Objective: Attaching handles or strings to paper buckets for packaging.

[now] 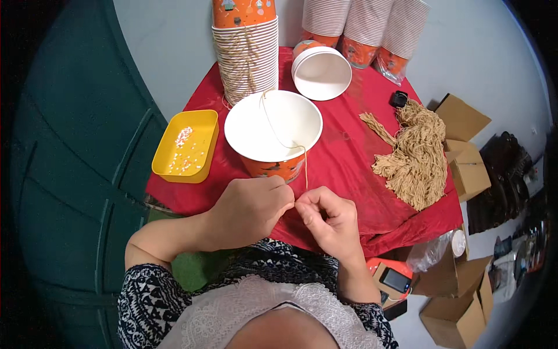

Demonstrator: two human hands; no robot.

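Observation:
Both hands meet just in front of an orange paper bucket (273,125) with a white inside, standing upright on the table. A thin tan string (306,166) runs across the bucket's mouth, over its near rim and down to my fingers. My left hand (256,206) is closed, its fingertips pinching the string. My right hand (331,218) pinches the string too, thumb against forefinger, close beside the left. The string's end between the fingers is too small to make out.
A yellow tray (203,166) with small white and pink bits stands left. Behind are a tall stack of buckets (244,58), a tipped bucket (322,72) and bagged cup stacks (363,35). A tan string bundle (421,157) lies right on the red cloth (349,157). Cardboard boxes (459,314) sit lower right.

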